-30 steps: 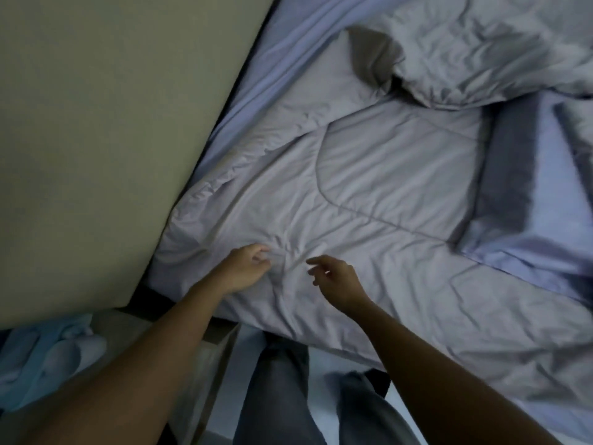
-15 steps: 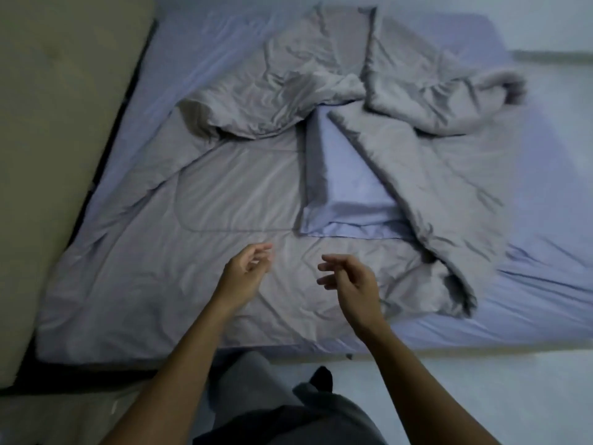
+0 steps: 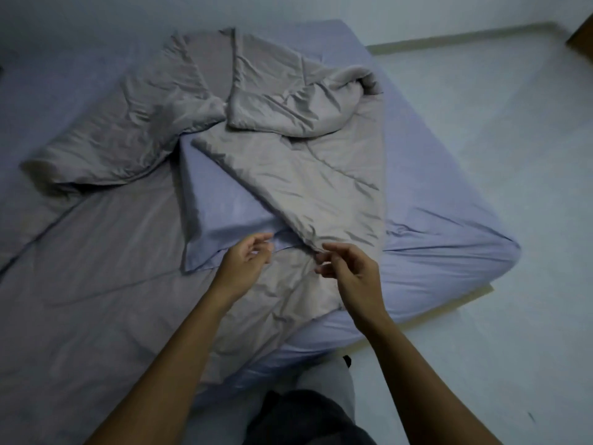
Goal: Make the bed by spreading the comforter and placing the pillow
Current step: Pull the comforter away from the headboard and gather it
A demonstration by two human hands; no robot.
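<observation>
The right part of the pillow (image 3: 221,203) lies hidden under a fold of the comforter (image 3: 288,187), just beyond the right hand (image 3: 349,271); whether that hand's fingertips touch the fold cannot be told; the left hand (image 3: 245,263) shows blurred fingers; far to its left the comforter runs off the edge; both forearms are cut off below; a brown thing (image 3: 582,40) far beyond the right hand is cropped past recognition.

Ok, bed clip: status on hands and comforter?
Left hand and right hand empty, fingers loosely curled. Comforter bunched, not spread. One fold lies across pillow, in the way.
</observation>
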